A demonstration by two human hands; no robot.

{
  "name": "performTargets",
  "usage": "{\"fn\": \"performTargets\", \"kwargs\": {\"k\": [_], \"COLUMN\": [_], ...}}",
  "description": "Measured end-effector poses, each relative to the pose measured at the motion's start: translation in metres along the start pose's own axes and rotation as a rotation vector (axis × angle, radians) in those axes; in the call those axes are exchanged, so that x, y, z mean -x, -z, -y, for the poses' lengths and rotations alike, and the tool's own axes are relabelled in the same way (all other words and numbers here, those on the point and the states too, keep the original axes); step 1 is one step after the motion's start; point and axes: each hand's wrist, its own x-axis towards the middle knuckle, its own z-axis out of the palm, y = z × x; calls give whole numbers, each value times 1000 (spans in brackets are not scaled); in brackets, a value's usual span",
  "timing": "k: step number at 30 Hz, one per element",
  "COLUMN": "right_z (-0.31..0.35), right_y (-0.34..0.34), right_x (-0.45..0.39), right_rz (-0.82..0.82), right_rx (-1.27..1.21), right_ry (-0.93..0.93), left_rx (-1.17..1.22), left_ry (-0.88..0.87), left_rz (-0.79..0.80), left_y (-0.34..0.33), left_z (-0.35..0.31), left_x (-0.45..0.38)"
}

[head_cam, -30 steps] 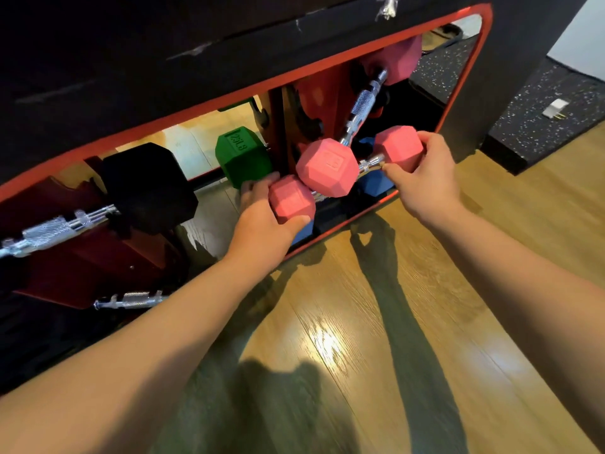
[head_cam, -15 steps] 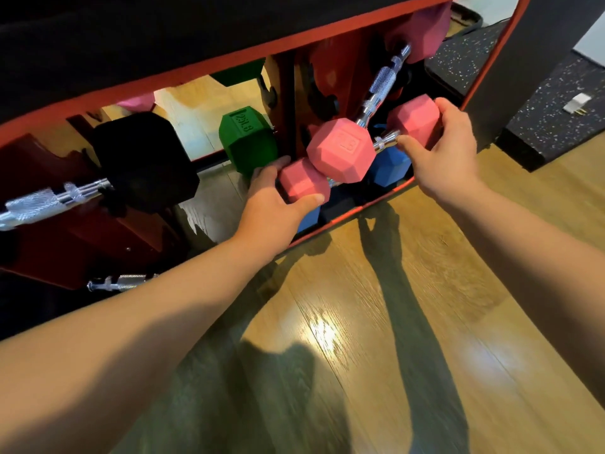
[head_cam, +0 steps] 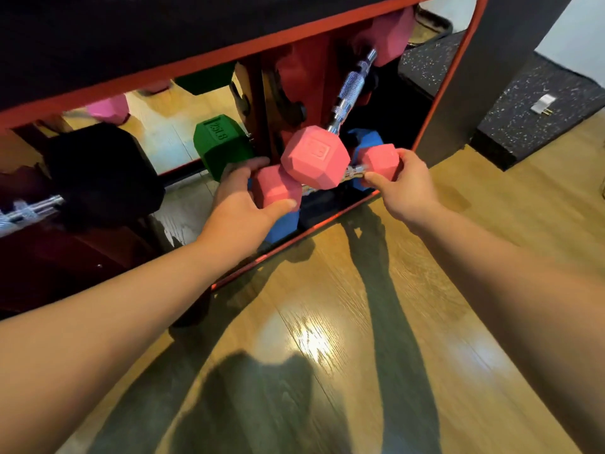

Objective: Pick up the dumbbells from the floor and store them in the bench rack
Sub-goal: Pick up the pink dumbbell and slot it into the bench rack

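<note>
Left hand (head_cam: 240, 204) and right hand (head_cam: 404, 185) gripping hexagonal pink dumbbell (head_cam: 276, 191) heads (knurled chrome handle), red-edged rack (head_cam: 294, 237)

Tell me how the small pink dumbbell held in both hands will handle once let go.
The small pink dumbbell probably won't roll: its heads are faceted. Its matte coating likely grips well. Left hand and right hand each hold a head, suggesting weight.
</note>
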Motion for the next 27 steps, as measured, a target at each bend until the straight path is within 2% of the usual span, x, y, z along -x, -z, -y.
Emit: {"fn": "performTargets", "kwargs": {"k": [4,9,12,15,20,23,27], "right_z": [-4,8,23,32,32,34,42], "right_y": [-11,2,5,1,2,3,8], "right_x": [7,15,11,4,3,3,-17], "right_rz": [-98,-220,-206,-203,-224,-262,-247], "right_rx": [-55,-58,-40,-34,-18,-16,67], "right_ry": [10,199,286,297,291,287,258], "left_rx": [-40,19,59,56,37,48,-57], "left_ry": [-37,-121,-105,-97,-62,-42,-34], "left_rz": [16,-10,-69,-131,-88,-115,-140], "left_y": [6,12,20,28,35,28,19], "left_z": [6,-1,-5,-10,-19,-22,-24], "left_x": [-2,8,7,-3,-11,-18,-29]}}
